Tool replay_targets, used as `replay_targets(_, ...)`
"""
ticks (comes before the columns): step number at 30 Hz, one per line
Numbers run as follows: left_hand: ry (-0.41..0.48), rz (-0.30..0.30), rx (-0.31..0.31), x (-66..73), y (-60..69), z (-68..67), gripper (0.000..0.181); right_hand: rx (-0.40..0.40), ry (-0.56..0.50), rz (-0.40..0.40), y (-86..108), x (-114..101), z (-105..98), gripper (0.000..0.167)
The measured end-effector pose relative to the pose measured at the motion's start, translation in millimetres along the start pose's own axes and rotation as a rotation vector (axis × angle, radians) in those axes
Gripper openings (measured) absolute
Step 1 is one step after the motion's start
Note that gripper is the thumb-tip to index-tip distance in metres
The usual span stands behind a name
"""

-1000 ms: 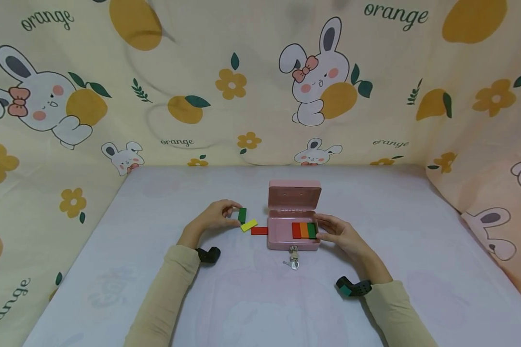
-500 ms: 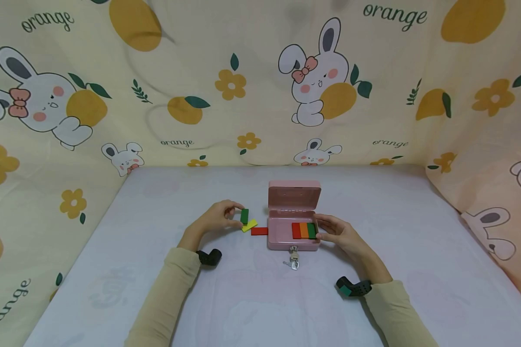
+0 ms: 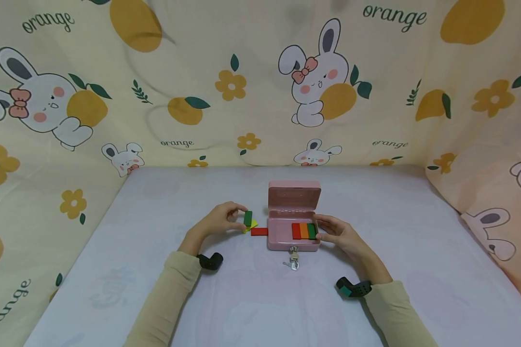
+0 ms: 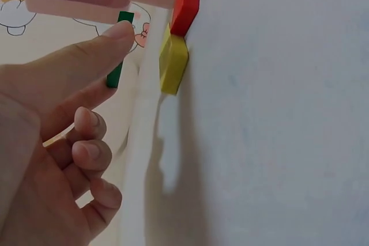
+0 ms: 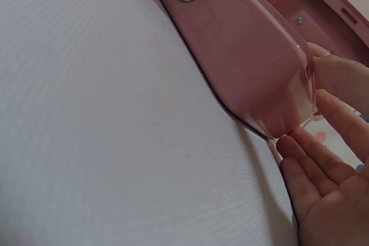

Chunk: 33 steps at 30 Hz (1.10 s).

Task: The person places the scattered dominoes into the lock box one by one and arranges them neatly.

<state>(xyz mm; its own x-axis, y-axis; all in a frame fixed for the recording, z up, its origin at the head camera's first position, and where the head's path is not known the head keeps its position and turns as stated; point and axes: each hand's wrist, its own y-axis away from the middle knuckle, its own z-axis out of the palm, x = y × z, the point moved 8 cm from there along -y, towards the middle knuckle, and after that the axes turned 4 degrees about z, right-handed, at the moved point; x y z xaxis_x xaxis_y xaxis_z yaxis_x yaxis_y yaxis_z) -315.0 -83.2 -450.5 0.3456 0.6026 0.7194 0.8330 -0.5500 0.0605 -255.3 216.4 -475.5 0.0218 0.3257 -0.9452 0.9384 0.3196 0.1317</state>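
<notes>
My left hand (image 3: 218, 220) pinches a flat green block (image 3: 248, 218) between thumb and fingertips, while its other fingers curl loosely below. The green block is above a yellow block (image 4: 173, 64), which lies partly hidden in the head view. Touching or nearly touching the yellow one is a red block (image 3: 259, 232), lying beside the left wall of an open pink metal box (image 3: 280, 238). Inside the box, red, orange and green blocks (image 3: 304, 231) stand side by side at its right end. My right hand (image 3: 340, 232) holds the box's right wall, thumb and fingers at the rim and outer side.
The box's raised lid (image 3: 294, 198) stands at its back. A lock with keys (image 3: 294, 260) hangs at its front. All this sits on a white cloth-covered table (image 3: 260, 299), with a printed rabbit-and-orange curtain (image 3: 260, 111) behind and at both sides.
My left hand has moved a little right and slightly nearer with the green block, which now covers much of the yellow one in the head view. The right hand and box have stayed still.
</notes>
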Motion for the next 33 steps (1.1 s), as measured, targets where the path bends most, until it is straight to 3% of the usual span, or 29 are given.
replay_targets(5,-0.010,0.045,0.007,7.1,1.4,0.3,0.051,0.007,0.007,0.006,-0.1,0,0,0.063)
replay_targets(24,-0.029,0.124,0.013,32.6,2.3,2.5,0.048,0.013,-0.002,0.006,-0.1,-2,1,0.063)
replay_targets(33,-0.025,0.131,0.012,36.9,1.8,5.9,0.047,0.014,0.004,0.004,0.1,-1,1,0.061)
